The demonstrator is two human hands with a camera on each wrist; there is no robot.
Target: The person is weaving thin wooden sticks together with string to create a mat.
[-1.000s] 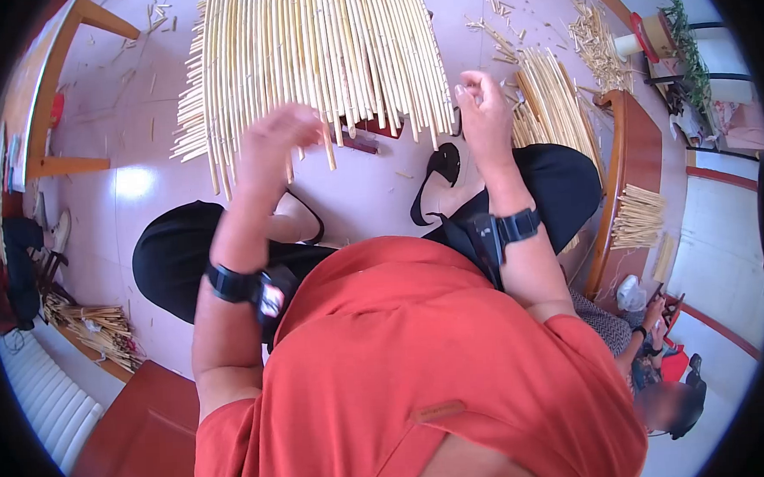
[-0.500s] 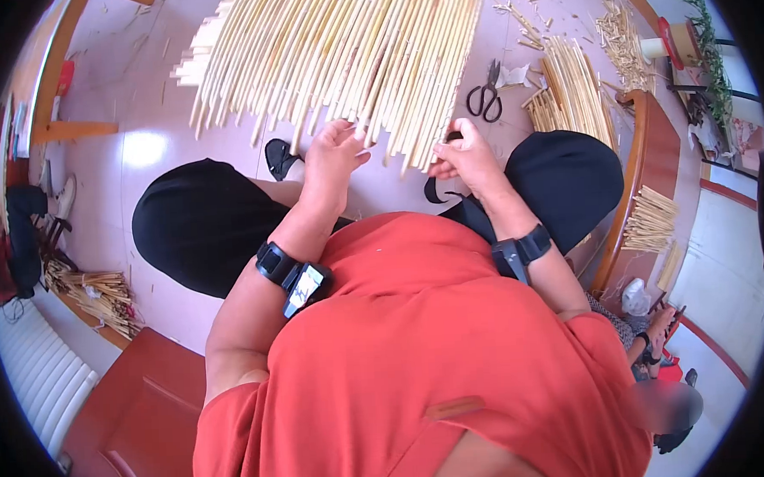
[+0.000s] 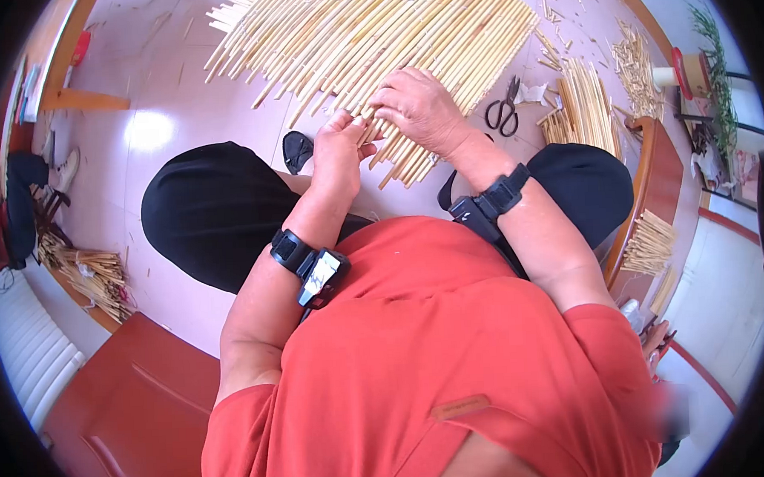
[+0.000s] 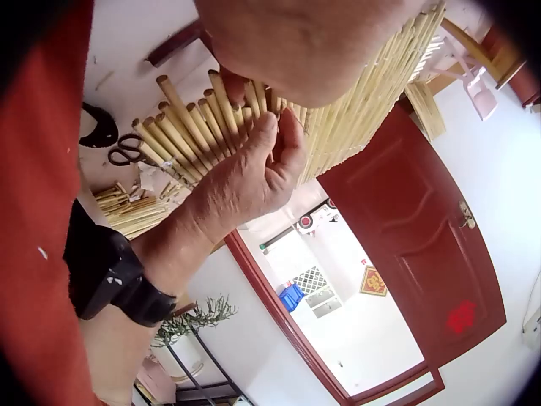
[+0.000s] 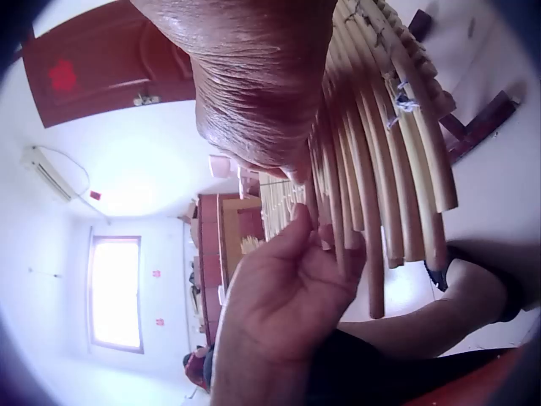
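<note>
Pale floor (image 3: 197, 102), scattered with stalk pieces (image 3: 636, 70). One mat of bound stalks (image 3: 441, 31): ahead of the seated person, ends reaching between the knees, long axis slanting from near-left to far-right. Left hand (image 3: 338, 159): at the near edge, thumb and fingers pinching stalk ends. Right hand (image 3: 423, 109): across the mat from the right, farther up the stalks, forearm crossing their axis; fingers curled onto them; whether thread is included, cannot tell. Scissors (image 3: 503, 118): on the floor, right of the mat, apart from both hands.
</note>
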